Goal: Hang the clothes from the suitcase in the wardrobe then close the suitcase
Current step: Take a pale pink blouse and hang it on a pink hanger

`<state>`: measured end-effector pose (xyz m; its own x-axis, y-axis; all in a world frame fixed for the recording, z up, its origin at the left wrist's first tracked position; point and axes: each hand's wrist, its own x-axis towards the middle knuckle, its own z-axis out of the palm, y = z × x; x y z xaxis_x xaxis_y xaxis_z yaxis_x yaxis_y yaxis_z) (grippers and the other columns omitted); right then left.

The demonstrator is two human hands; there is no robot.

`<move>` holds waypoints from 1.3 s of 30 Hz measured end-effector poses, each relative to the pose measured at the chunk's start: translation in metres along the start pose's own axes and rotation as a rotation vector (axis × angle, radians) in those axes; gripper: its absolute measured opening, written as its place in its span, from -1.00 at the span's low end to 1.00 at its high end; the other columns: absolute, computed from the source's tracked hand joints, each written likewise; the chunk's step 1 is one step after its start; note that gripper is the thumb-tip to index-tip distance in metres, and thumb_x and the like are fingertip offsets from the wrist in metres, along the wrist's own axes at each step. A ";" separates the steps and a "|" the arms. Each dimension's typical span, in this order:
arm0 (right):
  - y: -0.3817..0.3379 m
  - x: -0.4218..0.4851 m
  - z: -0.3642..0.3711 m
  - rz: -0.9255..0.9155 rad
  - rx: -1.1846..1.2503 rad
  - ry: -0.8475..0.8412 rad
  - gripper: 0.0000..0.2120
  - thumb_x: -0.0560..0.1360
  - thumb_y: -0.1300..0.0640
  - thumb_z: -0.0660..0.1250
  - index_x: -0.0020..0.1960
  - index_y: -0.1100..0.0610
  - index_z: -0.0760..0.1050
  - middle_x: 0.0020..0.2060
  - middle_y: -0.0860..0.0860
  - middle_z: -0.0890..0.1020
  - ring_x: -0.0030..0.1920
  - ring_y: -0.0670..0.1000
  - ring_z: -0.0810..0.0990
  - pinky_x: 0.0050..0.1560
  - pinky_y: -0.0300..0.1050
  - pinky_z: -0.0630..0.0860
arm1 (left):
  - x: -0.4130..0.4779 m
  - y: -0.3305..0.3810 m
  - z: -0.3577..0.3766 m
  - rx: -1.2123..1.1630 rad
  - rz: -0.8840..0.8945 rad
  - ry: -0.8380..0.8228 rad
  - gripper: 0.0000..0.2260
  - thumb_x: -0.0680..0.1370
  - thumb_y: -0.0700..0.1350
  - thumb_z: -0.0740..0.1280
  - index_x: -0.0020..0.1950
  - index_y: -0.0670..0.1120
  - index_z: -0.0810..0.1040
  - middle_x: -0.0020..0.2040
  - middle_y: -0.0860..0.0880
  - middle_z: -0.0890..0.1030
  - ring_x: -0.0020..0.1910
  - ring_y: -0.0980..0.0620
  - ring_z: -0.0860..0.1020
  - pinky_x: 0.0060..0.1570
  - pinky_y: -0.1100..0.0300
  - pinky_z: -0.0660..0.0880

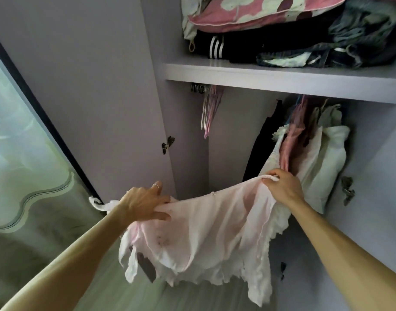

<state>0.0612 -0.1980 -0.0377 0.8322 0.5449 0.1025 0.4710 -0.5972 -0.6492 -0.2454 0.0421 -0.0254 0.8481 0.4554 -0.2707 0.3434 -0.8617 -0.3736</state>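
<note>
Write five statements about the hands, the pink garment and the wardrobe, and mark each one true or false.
1. The left hand and the right hand hold a pale pink lace-trimmed fabric garment stretched between them. True.
2. That garment already hangs on the rail. False: only the hands hold it up, in front of the open lilac wardrobe.
3. Empty pink and white hangers hang under the lilac wardrobe shelf. True.
4. That shelf is bare. False: a pile of clothes lies on it, among them a black garment with white stripes.
5. The left hand wears a thin ring. True.
</note>
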 end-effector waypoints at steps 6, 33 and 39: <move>-0.008 0.005 0.004 0.047 -0.063 0.031 -0.88 0.57 0.06 0.32 0.03 0.01 0.62 -0.03 0.02 0.68 -0.07 0.11 0.59 -0.08 -0.04 0.53 | 0.050 -0.036 0.007 -0.118 -0.095 0.024 -0.55 0.62 0.34 -0.04 0.39 0.25 0.43 0.44 0.08 0.36 0.37 -0.02 0.41 0.30 -0.01 0.43; -0.148 0.017 0.035 -0.155 0.232 -0.108 -0.89 0.37 0.09 0.52 -0.14 -0.08 0.67 -0.17 -0.20 0.69 -0.09 -0.20 0.63 -0.02 -0.23 0.53 | 0.124 -0.012 -0.078 -0.827 0.352 0.334 -0.71 0.38 0.48 0.22 -0.18 0.31 0.46 -0.04 0.12 0.45 -0.06 0.07 0.53 0.02 0.08 0.51; -0.168 0.021 0.048 -0.189 0.303 -0.171 -0.92 0.43 0.07 0.51 -0.10 -0.09 0.67 -0.18 -0.19 0.68 -0.12 -0.20 0.62 -0.15 -0.35 0.45 | 0.115 -0.037 -0.075 -0.789 0.244 0.410 -0.85 0.54 0.08 0.26 -0.21 0.10 0.42 -0.26 0.08 0.54 -0.21 -0.01 0.55 -0.28 0.18 0.38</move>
<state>-0.0140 -0.0581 0.0373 0.6659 0.7344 0.1310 0.4826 -0.2901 -0.8264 -0.1307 0.1097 0.0243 0.9579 0.2562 0.1297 0.1843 -0.8948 0.4067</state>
